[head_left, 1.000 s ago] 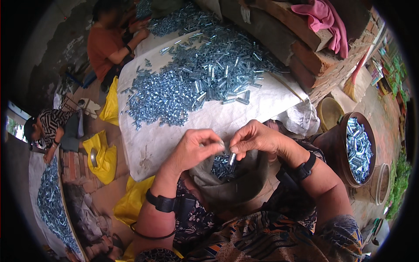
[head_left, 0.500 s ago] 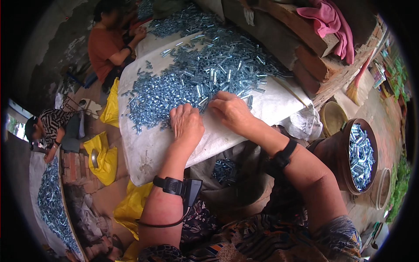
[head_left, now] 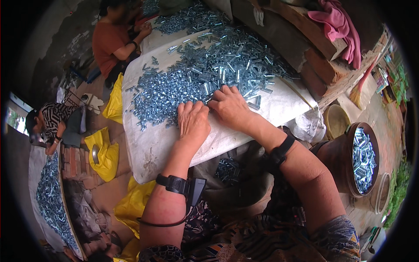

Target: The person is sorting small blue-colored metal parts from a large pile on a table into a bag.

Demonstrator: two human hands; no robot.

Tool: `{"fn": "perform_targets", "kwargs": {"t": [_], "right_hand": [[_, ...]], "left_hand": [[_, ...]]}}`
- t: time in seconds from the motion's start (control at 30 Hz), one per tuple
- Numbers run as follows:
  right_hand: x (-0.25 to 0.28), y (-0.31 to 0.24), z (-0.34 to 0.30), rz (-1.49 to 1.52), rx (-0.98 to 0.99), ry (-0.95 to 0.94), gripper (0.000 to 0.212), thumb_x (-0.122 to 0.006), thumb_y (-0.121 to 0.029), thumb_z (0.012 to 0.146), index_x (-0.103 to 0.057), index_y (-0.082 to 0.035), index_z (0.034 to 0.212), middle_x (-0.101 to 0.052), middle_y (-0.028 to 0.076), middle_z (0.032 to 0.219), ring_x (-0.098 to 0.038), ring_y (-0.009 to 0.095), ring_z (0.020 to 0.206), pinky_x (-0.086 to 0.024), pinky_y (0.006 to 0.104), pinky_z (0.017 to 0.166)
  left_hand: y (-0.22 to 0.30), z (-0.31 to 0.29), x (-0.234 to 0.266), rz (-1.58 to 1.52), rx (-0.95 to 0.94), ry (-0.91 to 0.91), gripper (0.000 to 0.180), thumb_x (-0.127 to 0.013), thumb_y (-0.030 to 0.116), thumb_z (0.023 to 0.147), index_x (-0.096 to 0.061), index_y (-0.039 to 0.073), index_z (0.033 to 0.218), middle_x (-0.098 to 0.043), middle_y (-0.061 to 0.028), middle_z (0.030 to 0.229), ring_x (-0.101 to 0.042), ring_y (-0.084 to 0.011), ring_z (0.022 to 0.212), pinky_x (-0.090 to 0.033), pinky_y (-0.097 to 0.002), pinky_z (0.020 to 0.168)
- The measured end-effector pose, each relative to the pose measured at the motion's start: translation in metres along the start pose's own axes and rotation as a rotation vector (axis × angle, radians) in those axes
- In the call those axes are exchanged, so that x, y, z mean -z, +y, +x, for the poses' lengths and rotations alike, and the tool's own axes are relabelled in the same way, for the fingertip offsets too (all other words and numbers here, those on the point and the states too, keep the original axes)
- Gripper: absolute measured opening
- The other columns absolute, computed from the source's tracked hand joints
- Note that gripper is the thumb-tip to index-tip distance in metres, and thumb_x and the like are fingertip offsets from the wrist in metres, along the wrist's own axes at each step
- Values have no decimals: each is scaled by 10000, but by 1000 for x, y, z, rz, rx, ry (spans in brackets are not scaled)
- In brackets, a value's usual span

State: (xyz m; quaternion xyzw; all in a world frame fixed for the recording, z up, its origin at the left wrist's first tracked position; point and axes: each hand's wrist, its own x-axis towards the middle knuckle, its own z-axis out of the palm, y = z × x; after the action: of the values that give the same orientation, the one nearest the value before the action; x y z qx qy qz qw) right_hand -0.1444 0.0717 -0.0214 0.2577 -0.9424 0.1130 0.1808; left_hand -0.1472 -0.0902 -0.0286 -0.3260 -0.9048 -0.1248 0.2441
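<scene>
Nearest the camera, a patterned garment covers the person's lap, and both forearms rise from it toward the work surface. The left wrist carries a black band [head_left: 176, 184] with a small dark device clipped beside it; the right wrist wears a black strap [head_left: 281, 149]. Between the arms, a small cluster of loose metal parts [head_left: 228, 168] lies in the dark cloth of the lap.

Further out, the left hand [head_left: 193, 122] lies palm down on the white woven sack [head_left: 152, 150] that covers the table, fingers close together and flat, the tips touching the near edge of the heap of bolts [head_left: 209, 72]. The right hand [head_left: 231, 107] sits just beside it and a little further forward, also palm down, fingers slightly fanned and curled into the heap. Whether either hand is pinching a piece under its fingertips cannot be told, since the tips are buried among the parts.

The heap lies straight ahead of both hands, stretching away and to the right across the sack; its pieces point every way, so no single long axis stands out. The right hand is the deeper into it.

To the right a round brown basin [head_left: 338, 163] holds more shiny parts. Beyond the table a person in an orange shirt [head_left: 111, 41] sits at the far corner, a pink cloth [head_left: 336, 22] is draped on wooden planks, and another person in a striped top [head_left: 54, 118] crouches at the left by yellow bags [head_left: 104, 150].
</scene>
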Motion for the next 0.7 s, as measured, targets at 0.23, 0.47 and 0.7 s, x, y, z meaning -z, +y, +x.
{"fn": "perform_targets", "kwargs": {"t": [0.23,0.47,0.7], "right_hand": [[3,10,-11,111,34,-11,192,-633,-114,704,-679,-123,890,-572,25,933,-481,230,937,-346,370,800],[23,1,-32,214,21,61,128,-650,-103,724,-661,-83,850,-591,38,939,-513,257,908,-359,385,774],[22,-1,-50,920,-379,1,174,-704,-112,789,-671,-19,932,-661,82,848,-625,180,775,-483,281,723]], "left_hand": [[-2,-5,12,-71,47,-137,131,-552,15,708,-639,63,793,-594,-70,818,-527,-240,818,-359,-365,791],[1,-8,15,-16,-22,-161,143,-551,16,699,-651,65,789,-596,-91,771,-528,-254,816,-355,-379,791],[9,-7,12,58,42,-155,77,-552,35,705,-619,49,739,-586,-110,764,-525,-268,818,-357,-394,784]]}}
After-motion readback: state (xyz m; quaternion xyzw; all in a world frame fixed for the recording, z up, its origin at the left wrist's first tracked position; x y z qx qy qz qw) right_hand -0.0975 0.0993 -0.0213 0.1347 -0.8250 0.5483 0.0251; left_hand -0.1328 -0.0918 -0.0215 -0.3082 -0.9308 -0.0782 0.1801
